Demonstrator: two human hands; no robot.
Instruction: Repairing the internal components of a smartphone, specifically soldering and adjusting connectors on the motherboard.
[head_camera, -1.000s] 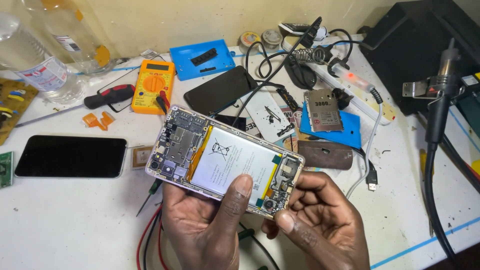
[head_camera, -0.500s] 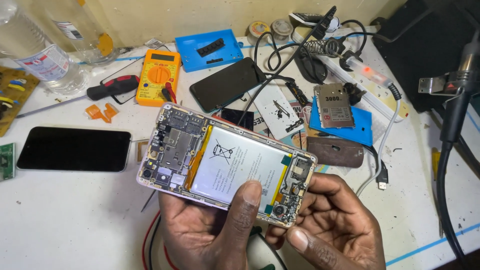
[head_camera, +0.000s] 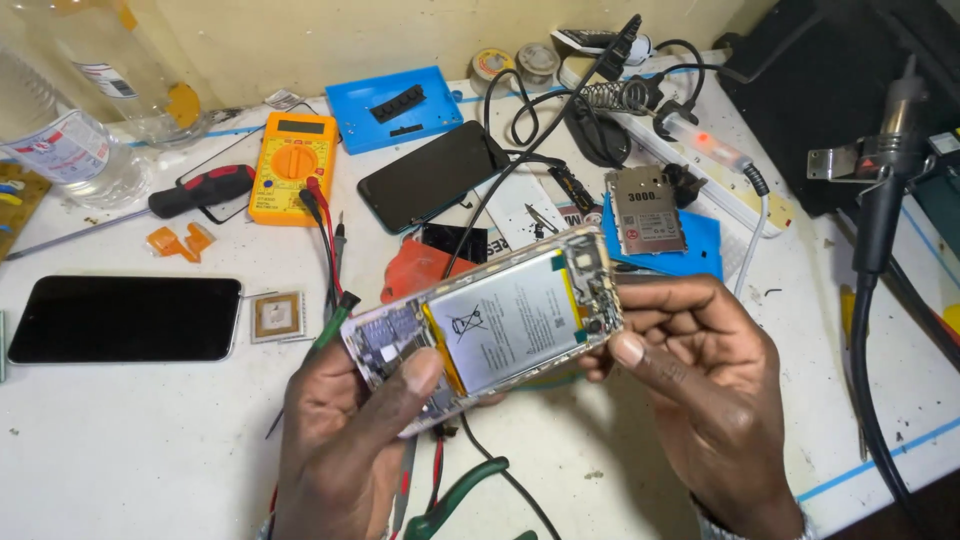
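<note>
Both my hands hold an opened phone (head_camera: 500, 320) above the white workbench, its back cover off, with the silver battery and circuit boards showing. My left hand (head_camera: 350, 440) grips the phone's left end, thumb pressed on the board. At the right end, my right hand (head_camera: 700, 380) clamps the edge between thumb and fingers. The phone is tilted, right end higher. Red and black probe leads (head_camera: 325, 230) run beneath it.
A black phone (head_camera: 125, 318) lies at left, another dark phone (head_camera: 432, 175) behind. A yellow multimeter (head_camera: 293, 165), blue trays (head_camera: 395, 105), a red-handled screwdriver (head_camera: 200, 190), plastic bottles (head_camera: 70, 150), a soldering iron on a stand (head_camera: 885, 150), tangled cables and green-handled pliers (head_camera: 460, 495) surround me.
The phone has been rotated from sloping down to the right to sloping up to the right. My right hand shifted from underneath to gripping its right end. The view moved closer.
</note>
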